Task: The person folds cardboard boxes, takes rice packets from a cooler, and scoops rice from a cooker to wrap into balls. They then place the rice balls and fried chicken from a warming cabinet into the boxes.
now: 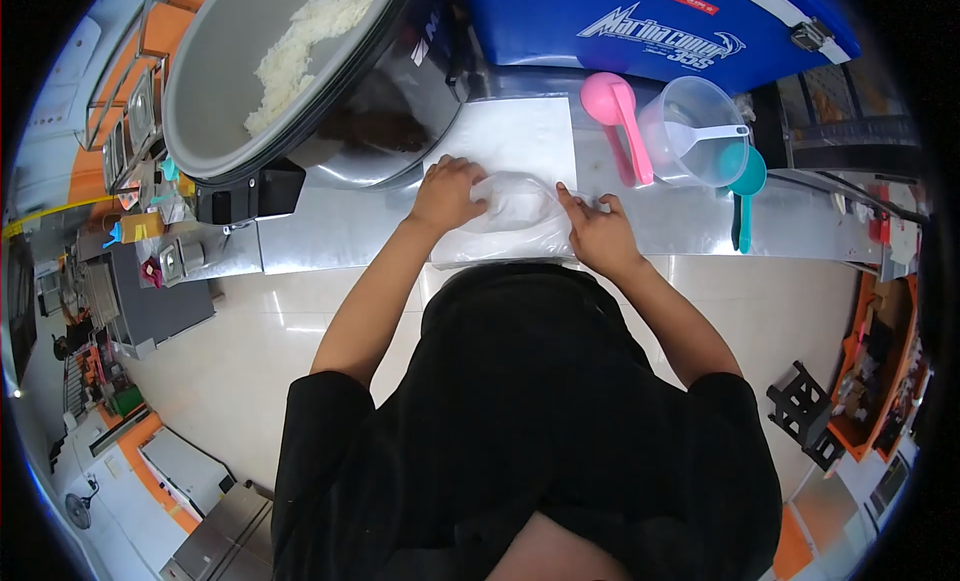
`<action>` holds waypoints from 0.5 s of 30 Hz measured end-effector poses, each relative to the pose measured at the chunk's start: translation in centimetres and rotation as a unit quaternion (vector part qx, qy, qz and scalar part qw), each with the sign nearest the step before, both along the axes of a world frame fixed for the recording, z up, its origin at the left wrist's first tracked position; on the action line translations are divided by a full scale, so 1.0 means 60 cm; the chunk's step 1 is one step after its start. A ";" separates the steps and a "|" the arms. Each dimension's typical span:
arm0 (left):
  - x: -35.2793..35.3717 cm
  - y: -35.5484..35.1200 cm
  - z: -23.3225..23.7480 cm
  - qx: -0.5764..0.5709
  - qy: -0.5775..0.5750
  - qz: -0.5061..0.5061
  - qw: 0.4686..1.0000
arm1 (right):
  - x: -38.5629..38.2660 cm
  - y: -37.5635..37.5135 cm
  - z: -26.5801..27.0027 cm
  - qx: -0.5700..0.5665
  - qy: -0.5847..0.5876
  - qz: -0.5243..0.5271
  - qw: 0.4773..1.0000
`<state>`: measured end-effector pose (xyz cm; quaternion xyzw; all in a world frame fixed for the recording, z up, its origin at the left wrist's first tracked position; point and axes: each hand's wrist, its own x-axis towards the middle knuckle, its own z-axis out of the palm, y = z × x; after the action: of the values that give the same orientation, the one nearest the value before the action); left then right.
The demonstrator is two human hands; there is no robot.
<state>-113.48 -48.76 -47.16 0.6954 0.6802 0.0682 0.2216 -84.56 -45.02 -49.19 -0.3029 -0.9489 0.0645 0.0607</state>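
Note:
A thin, clear plastic bag [520, 213] lies bunched on the metal counter in front of my body, over a white sheet [530, 126]. My left hand [450, 193] is at the bag's left side, its fingers curled and closed on the plastic. On the other side is my right hand [603, 231], index finger stretched out along the bag's right edge and the other fingers apart. Whatever is inside or under the crumpled plastic looks white; I cannot make it out.
A large cooker [215, 101] with white rice [305, 56] stands at the left. Behind is a blue cooler box [640, 31]. To the right lie a pink scoop [608, 101], a clear jug [675, 161] holding a white scoop [715, 133], and a teal scoop [745, 186].

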 end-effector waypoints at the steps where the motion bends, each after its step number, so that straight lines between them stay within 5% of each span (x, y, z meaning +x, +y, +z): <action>1: -0.001 0.005 0.005 -0.046 0.003 -0.005 0.999 | 0.000 0.000 -0.002 0.000 0.000 -0.003 1.000; 4: -0.011 -0.005 -0.015 -0.043 -0.067 0.008 0.997 | 0.005 -0.004 -0.008 -0.003 -0.002 -0.011 1.000; 10: -0.030 -0.053 -0.036 0.202 -0.056 -0.109 0.972 | 0.015 -0.008 -0.021 -0.025 0.009 -0.020 0.999; 15: -0.061 -0.067 -0.050 0.211 -0.065 -0.204 0.954 | 0.017 -0.009 -0.014 -0.037 0.025 -0.012 0.999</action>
<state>-117.14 -52.81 -50.15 0.8444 0.4778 0.2085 0.1233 -83.53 -45.54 -50.00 -0.3145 -0.9405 0.1060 0.0736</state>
